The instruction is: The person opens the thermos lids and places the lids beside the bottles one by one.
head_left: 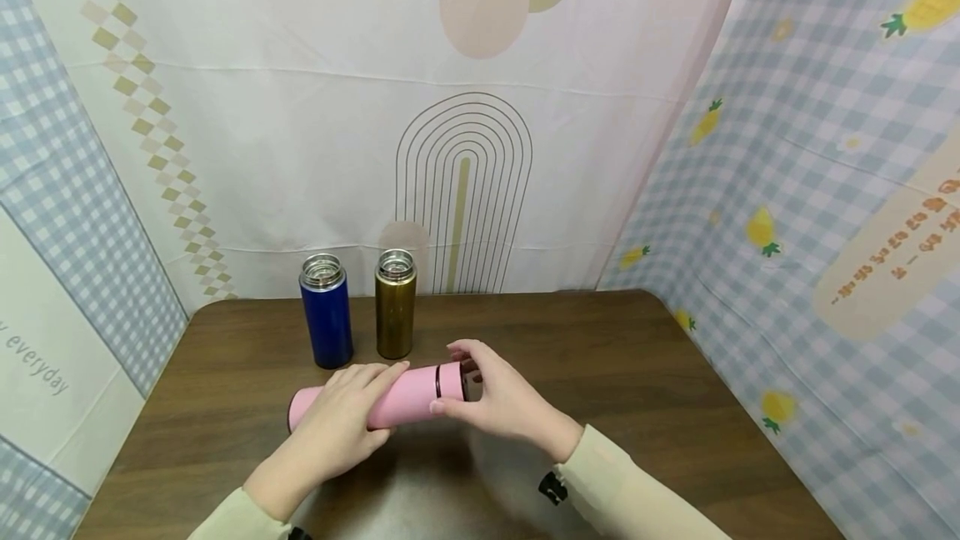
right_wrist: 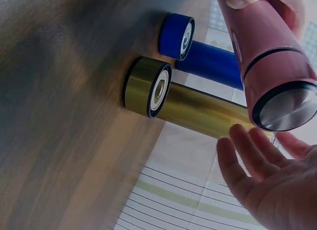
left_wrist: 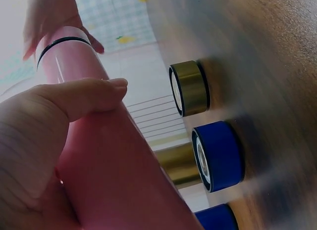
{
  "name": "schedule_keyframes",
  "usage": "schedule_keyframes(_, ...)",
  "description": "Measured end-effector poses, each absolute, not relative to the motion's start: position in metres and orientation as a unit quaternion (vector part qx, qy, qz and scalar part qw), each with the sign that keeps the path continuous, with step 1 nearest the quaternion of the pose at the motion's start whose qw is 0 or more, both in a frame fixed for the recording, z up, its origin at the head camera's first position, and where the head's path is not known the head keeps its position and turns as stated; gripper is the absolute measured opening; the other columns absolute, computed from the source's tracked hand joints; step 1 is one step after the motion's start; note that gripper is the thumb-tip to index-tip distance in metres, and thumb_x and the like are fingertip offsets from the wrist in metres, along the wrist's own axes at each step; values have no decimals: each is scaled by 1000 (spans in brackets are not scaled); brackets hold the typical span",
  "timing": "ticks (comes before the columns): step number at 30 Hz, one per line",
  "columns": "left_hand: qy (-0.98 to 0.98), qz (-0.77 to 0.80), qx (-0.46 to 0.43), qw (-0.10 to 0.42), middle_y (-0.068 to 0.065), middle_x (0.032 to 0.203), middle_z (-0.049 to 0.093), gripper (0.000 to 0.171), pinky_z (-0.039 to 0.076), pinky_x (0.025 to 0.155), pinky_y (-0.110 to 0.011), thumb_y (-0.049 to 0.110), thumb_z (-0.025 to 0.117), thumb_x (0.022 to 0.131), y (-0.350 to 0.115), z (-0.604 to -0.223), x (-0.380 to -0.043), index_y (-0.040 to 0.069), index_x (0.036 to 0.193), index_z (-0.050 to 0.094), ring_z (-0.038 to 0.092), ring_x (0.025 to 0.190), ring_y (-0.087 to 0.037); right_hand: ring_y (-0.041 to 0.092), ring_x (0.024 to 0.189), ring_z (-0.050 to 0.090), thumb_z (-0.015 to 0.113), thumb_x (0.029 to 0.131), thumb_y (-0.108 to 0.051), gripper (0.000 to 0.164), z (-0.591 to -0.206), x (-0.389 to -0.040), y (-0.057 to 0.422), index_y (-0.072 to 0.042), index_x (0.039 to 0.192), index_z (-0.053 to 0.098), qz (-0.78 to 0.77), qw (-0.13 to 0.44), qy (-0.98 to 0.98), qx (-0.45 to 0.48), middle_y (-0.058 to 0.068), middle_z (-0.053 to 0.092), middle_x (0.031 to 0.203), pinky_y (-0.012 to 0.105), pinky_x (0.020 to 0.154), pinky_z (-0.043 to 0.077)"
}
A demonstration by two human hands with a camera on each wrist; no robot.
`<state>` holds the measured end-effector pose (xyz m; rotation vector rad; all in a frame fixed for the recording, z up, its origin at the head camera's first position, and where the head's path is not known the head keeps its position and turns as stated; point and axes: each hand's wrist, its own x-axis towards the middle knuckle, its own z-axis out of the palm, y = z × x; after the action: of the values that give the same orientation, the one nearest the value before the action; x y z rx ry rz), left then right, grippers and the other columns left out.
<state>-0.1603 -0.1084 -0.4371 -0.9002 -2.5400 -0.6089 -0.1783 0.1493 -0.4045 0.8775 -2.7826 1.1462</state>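
My left hand (head_left: 337, 417) grips a pink thermos flask (head_left: 408, 400) round its body, the thumb across it in the left wrist view. The flask lies tilted sideways, its lid end (head_left: 451, 380) on the right. A dark ring parts that pink lid from the body. My right hand (head_left: 508, 398) is spread around the lid end, thumb at the front and fingers behind. In the right wrist view its fingers (right_wrist: 237, 146) are extended beside the lid's shiny round end, with a gap at the palm.
Behind the pink flask stand an uncapped blue flask (head_left: 326, 319) and an uncapped gold flask (head_left: 395, 317). A gold lid (left_wrist: 192, 88) and a blue lid (left_wrist: 222, 156) sit on the wooden table (head_left: 600, 357). Patterned cloths (head_left: 315, 148) hang behind and at both sides.
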Motion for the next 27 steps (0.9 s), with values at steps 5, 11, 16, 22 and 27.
schedule_keyframes(5,-893,-205,-335,218,-5,120,59,85,38,98,-48,16,86,61,-108,-436,-161,12,139,51,53,112,-26,12,85,61,62,85,-58,57,-404,-178,150,-19,126,53,363,-17,-902,235,-6,62,94,30,73,51)
schedule_keyframes(11,-883,-194,-346,251,-5,117,59,83,37,97,-47,10,83,59,-108,-437,-164,11,136,54,53,110,-26,10,73,60,58,87,-61,47,-407,-178,150,-21,113,58,355,-28,-907,226,-8,62,82,26,63,49)
schedule_keyframes(16,-887,-194,-341,242,-5,119,59,83,38,96,-47,11,84,60,-110,-438,-164,12,137,53,53,111,-27,10,71,59,62,86,-58,45,-408,-178,150,-21,112,58,368,-28,-896,247,-7,62,82,26,61,50)
schedule_keyframes(22,-895,-197,-329,225,-8,120,60,84,38,96,-49,12,85,60,-111,-439,-162,9,137,53,54,111,-28,12,81,61,76,82,-42,57,-412,-180,151,-16,125,50,394,-19,-867,306,-4,57,102,28,68,54)
schedule_keyframes(27,-896,-199,-327,224,-7,120,60,85,38,96,-49,12,85,59,-111,-440,-162,10,138,53,54,111,-28,13,90,60,76,80,-46,70,-414,-179,150,-11,133,46,397,-22,-869,295,-2,54,110,30,72,55)
